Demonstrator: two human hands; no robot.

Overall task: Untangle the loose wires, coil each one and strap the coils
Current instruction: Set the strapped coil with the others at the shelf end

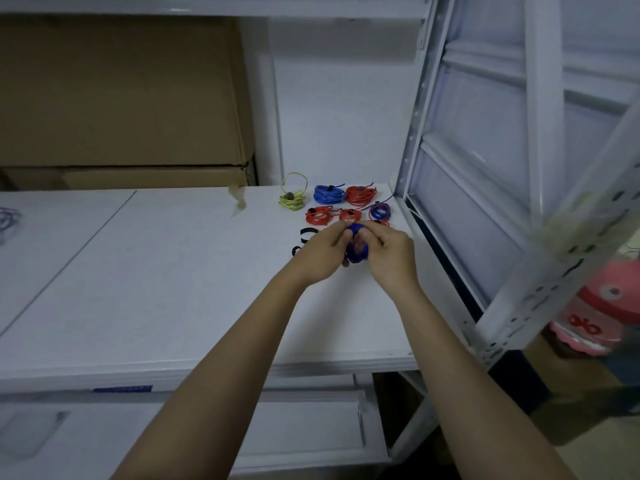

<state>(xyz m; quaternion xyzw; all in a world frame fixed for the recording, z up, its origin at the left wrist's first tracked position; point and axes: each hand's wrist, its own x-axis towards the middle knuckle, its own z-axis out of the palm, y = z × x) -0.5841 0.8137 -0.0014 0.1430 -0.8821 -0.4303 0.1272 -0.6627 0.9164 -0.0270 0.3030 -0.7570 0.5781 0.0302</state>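
Both hands, left hand (pixel 323 249) and right hand (pixel 386 249), pinch one small blue coil (pixel 356 249) between them, just in front of the strapped coils (pixel 348 206) on the white shelf (pixel 173 271). Light, springy wire, likely to unwind; best held across the bundled turns while strapping.

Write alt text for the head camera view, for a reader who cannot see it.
Two bare hands, the left hand and right hand, hold a small blue wire coil between them above a white shelf. Behind them lie strapped coils: red, blue and one yellow coil, with black straps to the left. Cardboard boxes stand at the back.
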